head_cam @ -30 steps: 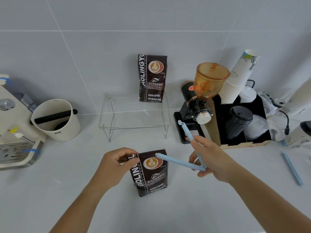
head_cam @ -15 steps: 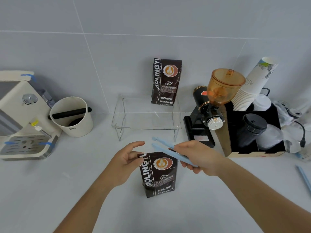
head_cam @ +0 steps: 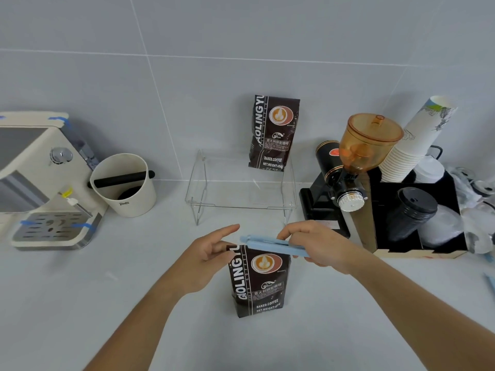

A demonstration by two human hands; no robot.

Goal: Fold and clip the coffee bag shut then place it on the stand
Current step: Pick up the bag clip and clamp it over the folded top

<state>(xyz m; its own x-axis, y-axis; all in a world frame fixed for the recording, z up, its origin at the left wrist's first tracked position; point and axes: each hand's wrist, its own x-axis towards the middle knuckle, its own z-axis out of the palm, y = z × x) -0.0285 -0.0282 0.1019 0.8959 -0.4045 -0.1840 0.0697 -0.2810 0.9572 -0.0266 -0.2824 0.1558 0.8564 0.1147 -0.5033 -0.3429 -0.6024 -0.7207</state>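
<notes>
A dark brown coffee bag (head_cam: pixel 258 283) stands upright on the white counter in front of me, its top folded down. A light blue clip (head_cam: pixel 270 245) lies across that folded top, and my right hand (head_cam: pixel 318 243) grips its right end. My left hand (head_cam: pixel 207 254) rests against the bag's upper left corner, thumb and fingers on the fold, index finger stretched out. Behind stands a clear acrylic stand (head_cam: pixel 241 188). A second coffee bag (head_cam: pixel 273 133) leans on the wall at the stand's back right.
A cream espresso machine (head_cam: pixel 40 180) and a white knock box (head_cam: pixel 126 186) stand at the left. A coffee grinder (head_cam: pixel 353 167) with an amber hopper, stacked paper cups (head_cam: pixel 417 140) and a black organiser box (head_cam: pixel 417 218) fill the right. Another blue clip (head_cam: pixel 490 281) lies at the right edge.
My right hand has brought the blue clip down from its open V shape onto the bag's folded top. My left hand shifted to the bag's upper left corner. The view moved closer.
</notes>
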